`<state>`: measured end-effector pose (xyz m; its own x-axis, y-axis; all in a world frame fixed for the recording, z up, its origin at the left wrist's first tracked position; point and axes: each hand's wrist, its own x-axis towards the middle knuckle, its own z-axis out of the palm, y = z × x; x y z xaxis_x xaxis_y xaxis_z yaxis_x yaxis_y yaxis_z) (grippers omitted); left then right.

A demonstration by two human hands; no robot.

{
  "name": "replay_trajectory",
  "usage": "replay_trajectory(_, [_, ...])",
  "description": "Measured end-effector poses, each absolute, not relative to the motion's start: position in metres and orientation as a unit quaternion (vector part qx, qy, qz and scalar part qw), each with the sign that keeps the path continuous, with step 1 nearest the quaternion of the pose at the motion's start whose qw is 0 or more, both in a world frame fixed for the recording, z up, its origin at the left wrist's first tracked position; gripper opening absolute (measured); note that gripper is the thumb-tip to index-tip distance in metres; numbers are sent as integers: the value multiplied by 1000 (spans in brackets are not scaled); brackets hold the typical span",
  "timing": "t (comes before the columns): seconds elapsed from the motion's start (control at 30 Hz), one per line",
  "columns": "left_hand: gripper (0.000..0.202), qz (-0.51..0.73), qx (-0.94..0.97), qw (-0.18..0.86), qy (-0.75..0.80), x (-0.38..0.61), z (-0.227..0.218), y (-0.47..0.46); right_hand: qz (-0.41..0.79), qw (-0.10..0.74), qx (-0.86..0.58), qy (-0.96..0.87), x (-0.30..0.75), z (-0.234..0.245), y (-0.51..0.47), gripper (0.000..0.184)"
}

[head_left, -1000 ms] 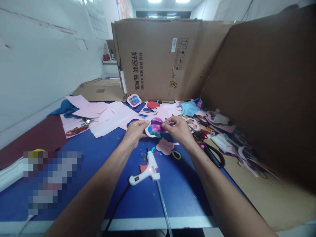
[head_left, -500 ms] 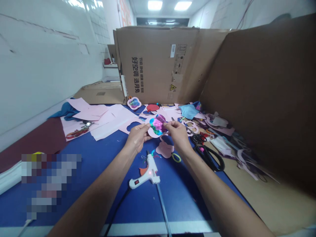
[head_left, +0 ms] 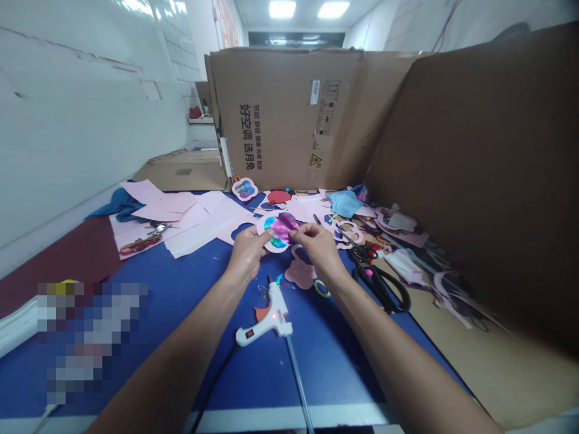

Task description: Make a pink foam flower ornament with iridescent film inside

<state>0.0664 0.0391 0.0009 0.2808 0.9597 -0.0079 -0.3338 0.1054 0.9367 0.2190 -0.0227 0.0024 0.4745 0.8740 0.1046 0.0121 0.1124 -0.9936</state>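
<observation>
My left hand (head_left: pixel 245 252) is closed on the rim of a pale pink paper flower (head_left: pixel 274 247), thumb on top. Across the flower lies shiny iridescent fabric (head_left: pixel 284 226), purple on the right and blue-green on the left. My right hand (head_left: pixel 320 246) pinches the fabric's right edge between thumb and fingers. Just below the hands, a plain pink flower cutout (head_left: pixel 300 274) lies on the table, beside a yellow-green ring (head_left: pixel 322 288). A white glue gun (head_left: pixel 266 319) with an orange trigger and a lit red light rests nearer me, a glue stick (head_left: pixel 298 380) trailing from it.
Black-handled scissors (head_left: pixel 362 253) and a black coil (head_left: pixel 391 289) lie right of my hands. Pink paper sheets (head_left: pixel 194 226) cover the back left, with a finished-looking flower (head_left: pixel 245 189) behind. Cardboard walls (head_left: pixel 289 120) close off the back and right. A cord runs from the glue gun.
Both hands have shifted slightly left with the flower. The purple part of the fabric now spreads over more of the middle, and less of the green shows. The glue gun stays put.
</observation>
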Motion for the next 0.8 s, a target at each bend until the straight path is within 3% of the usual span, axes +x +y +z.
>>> replay_trajectory(0.23, [36, 486, 470, 653, 340, 60, 7, 44, 400, 637, -529, -393, 222, -4, -15, 40])
replay_trajectory(0.53, [27, 462, 496, 659, 326, 58, 7, 45, 389, 628, -537, -406, 235, 5, -19, 43])
replay_trajectory(0.8, [31, 428, 517, 673, 313, 56, 8, 46, 417, 627, -526, -396, 235, 7, -21, 36])
